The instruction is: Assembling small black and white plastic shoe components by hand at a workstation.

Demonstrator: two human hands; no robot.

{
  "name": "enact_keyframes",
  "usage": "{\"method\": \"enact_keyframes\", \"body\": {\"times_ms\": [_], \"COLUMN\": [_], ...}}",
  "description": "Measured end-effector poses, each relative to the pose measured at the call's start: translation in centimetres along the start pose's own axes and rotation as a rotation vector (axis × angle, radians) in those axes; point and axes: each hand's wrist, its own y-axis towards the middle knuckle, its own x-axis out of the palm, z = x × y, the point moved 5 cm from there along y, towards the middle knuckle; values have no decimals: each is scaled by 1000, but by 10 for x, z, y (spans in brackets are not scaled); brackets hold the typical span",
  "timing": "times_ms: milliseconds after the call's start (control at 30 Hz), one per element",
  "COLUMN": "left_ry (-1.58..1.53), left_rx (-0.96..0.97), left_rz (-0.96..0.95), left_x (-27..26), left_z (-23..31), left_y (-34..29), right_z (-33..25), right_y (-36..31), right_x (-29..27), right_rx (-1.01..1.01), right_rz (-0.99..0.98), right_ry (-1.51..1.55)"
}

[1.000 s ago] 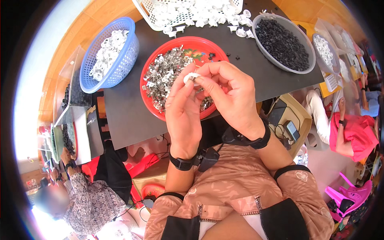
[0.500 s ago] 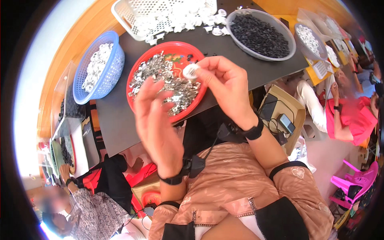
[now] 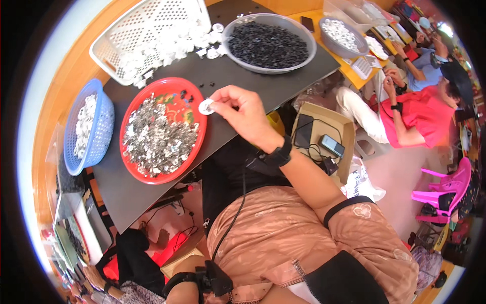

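Pinched between the thumb and fingers of my right hand (image 3: pixel 243 115) is a small round white plastic part (image 3: pixel 206 106). It is held just over the right rim of a red tray (image 3: pixel 201 129) full of small shiny metal pieces (image 3: pixel 157 139). A few small black pieces (image 3: pixel 186 95) lie at the tray's far right. My left hand is out of sight; only part of that arm, with a black strap and a small device (image 3: pixel 212 278), shows at the lower edge.
Behind the tray, a white perforated basket (image 3: pixel 119 38) spills white parts. A blue basket (image 3: pixel 104 134) stands left, a grey basin of black pieces (image 3: pixel 268 43) far right. An open cardboard box (image 3: pixel 324 114) holds devices and cables. Other people sit at right and lower left.
My left hand has drawn back from over the red tray and left the view. The view has shifted, and the tray now sits further left. My right hand still holds the white part.
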Motion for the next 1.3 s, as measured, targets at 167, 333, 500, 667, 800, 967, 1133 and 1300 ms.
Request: {"method": "enact_keyframes", "body": {"times_ms": [167,333,500,667,800,967,1133,1300], "left_ry": [-38,-3,143,587,1018,883,774,602], "left_rx": [69,177,271,76,-458,-672,-599,-675], "left_rz": [-95,-209,-362,192,312,188,224,351], "left_x": [-4,11,28,-82,-103,-130,-136,-140], "left_z": [-49,-69,-51,-94,-161,-199,-208,-213], "left_y": [19,30,42,2,23,15,18,7], "right_z": [5,3,7,0,-21,-38,-46,-51], "right_y": [0,0,-5,-4,-15,-15,-7,-1], "right_x": [-2,2,13,-8,4,19,24,33], "right_rx": [-23,-52,-41,64,204,330,439,453], "right_rz": [9,4,-37,-50,-165,-266,-321,-351], "right_ry": [-73,-101,-50,-9,99,322,325,352]}}
